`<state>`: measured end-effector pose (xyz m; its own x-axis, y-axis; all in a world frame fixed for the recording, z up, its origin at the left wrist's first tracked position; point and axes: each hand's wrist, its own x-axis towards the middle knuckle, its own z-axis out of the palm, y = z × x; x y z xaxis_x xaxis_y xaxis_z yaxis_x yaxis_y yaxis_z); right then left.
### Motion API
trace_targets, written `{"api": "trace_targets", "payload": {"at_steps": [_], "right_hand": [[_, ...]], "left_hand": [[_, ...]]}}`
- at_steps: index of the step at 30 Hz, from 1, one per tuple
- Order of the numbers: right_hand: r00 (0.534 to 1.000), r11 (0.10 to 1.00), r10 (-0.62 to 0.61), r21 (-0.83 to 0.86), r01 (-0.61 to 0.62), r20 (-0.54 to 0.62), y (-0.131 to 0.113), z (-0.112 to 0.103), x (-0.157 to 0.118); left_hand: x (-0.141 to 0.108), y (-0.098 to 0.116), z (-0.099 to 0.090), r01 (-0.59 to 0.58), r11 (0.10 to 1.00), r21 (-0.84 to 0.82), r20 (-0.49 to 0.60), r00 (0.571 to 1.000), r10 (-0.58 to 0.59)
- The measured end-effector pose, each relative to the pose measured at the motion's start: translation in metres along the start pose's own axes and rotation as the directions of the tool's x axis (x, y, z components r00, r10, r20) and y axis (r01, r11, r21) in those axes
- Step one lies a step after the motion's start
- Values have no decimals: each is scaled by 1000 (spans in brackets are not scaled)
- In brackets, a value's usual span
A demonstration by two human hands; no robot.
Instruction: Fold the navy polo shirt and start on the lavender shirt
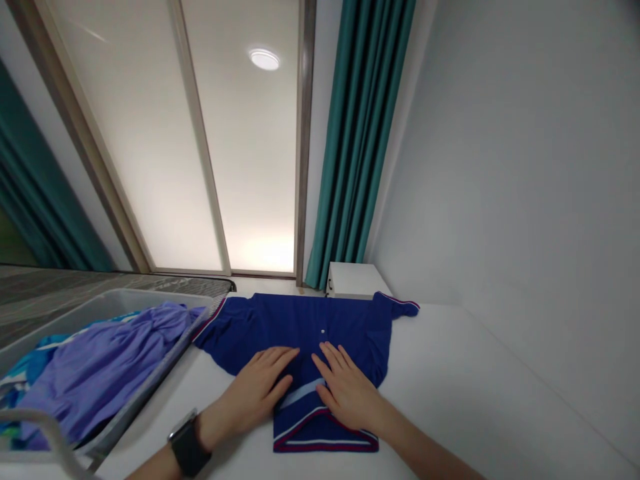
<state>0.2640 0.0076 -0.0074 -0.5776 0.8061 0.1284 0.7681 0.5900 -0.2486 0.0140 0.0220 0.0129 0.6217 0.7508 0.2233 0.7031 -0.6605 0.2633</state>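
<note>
Handling, judged by eye. Blue garment [310, 317]: light, soft, limp knit by the look of it; not fragile, not notably slippery. Would sag or crease if lifted by one point. Left to right, likely holds: the left trimmed sleeve [209, 325]; the trimmed near end, whose two corners look like the neatest pair to take together; the right trimmed sleeve [404, 307]. Any small hold by the button [323, 331] would probably drag only the middle.

Positions, all referred to the blue garment, which lies spread on the white surface [475, 373].

- Left of it: grey bin [117, 300] with a crumpled purple garment [110, 367] in it.
- At its left side, near half: left grip [256, 390], palm down, fingers extended and a little apart. Fingers on the cloth, heel of the palm beyond the garment's edge. No cloth seen pinched. Dark watch [189, 443] at that wrist.
- At its near half, right of the middle: right grip [347, 395], likewise flat and spread, fingers pointing to the garment's far edge, palm over the trimmed near end. No fold seen caught; undersides hidden.
- Between the two grips: a strip of the garment with part of a pale stripe.
- Beyond its far edge, right of the middle: white cabinet [357, 280].
</note>
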Motion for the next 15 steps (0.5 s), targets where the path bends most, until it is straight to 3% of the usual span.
{"api": "trace_targets", "payload": {"at_steps": [3, 6, 15], "right_hand": [[999, 999, 33, 10, -33, -4, -3, -1, -3], [998, 998, 61, 26, -61, 1, -8, -2, -9], [996, 994, 75, 73, -78, 42, -31, -3, -32]], "left_hand": [[19, -25, 16, 19, 994, 108, 0, 1000, -19], [20, -40, 31, 73, 980, 185, 20, 997, -78], [-32, -22, 28, 64, 971, 231, 40, 996, -75]]}}
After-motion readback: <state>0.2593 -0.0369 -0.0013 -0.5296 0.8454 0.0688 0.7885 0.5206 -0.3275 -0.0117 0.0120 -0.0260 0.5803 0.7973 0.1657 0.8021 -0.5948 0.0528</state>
